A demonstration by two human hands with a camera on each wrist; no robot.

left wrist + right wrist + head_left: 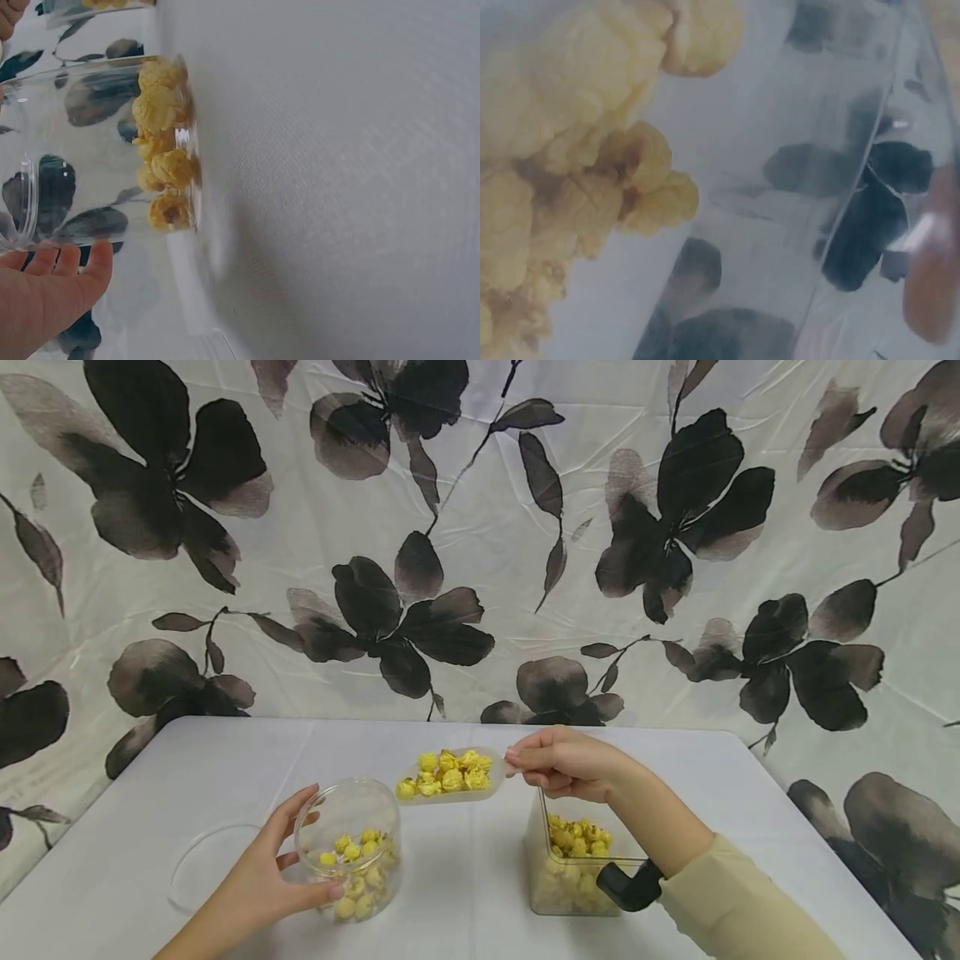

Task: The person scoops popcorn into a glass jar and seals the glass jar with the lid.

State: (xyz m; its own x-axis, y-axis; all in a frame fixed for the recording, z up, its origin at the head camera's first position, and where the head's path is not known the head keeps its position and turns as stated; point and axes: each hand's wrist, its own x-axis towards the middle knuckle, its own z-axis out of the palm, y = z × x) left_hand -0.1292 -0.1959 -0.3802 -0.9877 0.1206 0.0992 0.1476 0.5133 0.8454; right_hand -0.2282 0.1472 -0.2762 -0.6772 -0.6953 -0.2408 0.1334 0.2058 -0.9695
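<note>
My right hand (566, 764) pinches the handle of a translucent scoop (491, 787) heaped with yellow popcorn (450, 772). The scoop is held level above the table, its front end close to the rim of a clear round jar (393, 827). Around the jar's side my left hand (273, 860) curls, thumb at the front and fingers behind. Some popcorn (169, 161) lies at the bottom of the jar, which stands upright. Below my right forearm is a clear square container (543, 893) partly filled with popcorn; the right wrist view looks through its wall at close range.
A clear round lid (180, 868) lies flat on the white table (465, 893), left of the jar and partly behind my left hand. A black band with a camera mount (633, 887) is on my right wrist. Behind the table hangs a floral cloth (465, 527).
</note>
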